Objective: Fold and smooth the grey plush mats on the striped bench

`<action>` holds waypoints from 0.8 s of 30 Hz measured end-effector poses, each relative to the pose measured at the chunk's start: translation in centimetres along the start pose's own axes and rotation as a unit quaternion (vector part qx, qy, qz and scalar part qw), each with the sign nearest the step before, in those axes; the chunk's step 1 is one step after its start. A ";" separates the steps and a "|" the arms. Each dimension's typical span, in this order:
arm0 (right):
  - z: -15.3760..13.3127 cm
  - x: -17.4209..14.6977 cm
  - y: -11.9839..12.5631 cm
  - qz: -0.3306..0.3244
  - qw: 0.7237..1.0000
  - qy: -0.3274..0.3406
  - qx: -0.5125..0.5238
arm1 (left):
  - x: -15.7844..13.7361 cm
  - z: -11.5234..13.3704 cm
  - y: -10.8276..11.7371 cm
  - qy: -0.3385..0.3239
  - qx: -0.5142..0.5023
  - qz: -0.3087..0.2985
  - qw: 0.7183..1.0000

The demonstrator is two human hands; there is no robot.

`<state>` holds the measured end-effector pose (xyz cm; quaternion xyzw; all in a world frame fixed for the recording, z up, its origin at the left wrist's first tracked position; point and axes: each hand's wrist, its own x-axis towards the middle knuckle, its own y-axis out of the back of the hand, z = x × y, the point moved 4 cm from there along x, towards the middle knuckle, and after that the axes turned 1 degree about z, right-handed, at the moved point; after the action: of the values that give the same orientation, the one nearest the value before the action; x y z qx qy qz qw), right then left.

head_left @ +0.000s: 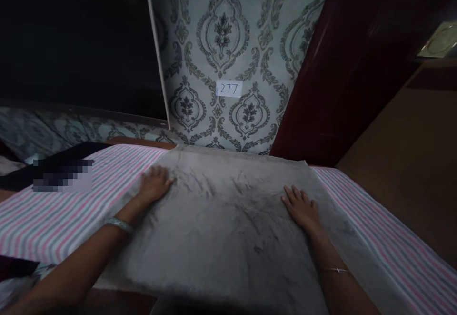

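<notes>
A grey, soft-looking cloth (pixel 200 229) lies spread out in front of me, with darker streaks and small creases across its upper middle. On its left part rests my left hand (pixel 155 184), palm down with the fingers spread, near the cloth's left edge. My right hand (pixel 302 206) lies flat on the right part of the cloth, fingers apart. Neither hand grips anything. Under the grey cloth is a pink, white and grey striped cloth (pixel 121 167), which shows on both sides.
Behind the cloth stands a patterned wall (pixel 221 34) with a paper label (pixel 229 88) reading 277. A large dark screen (pixel 78 43) is at the left. A dark red panel (pixel 321 91) rises at the right, beside a brown surface (pixel 403 138). A black item (pixel 82 150) lies at the far left.
</notes>
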<state>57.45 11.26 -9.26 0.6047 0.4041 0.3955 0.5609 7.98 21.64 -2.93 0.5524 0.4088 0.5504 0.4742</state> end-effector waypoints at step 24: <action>-1.4 5.9 -0.6 0.018 0.999 0.030 -0.021 | 12.1 -0.3 -4.1 -0.022 0.008 -0.061 0.998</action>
<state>58.24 17.34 -9.66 0.5883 0.4012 0.4319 0.5535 8.68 34.32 -4.26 0.5417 0.4356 0.5051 0.5115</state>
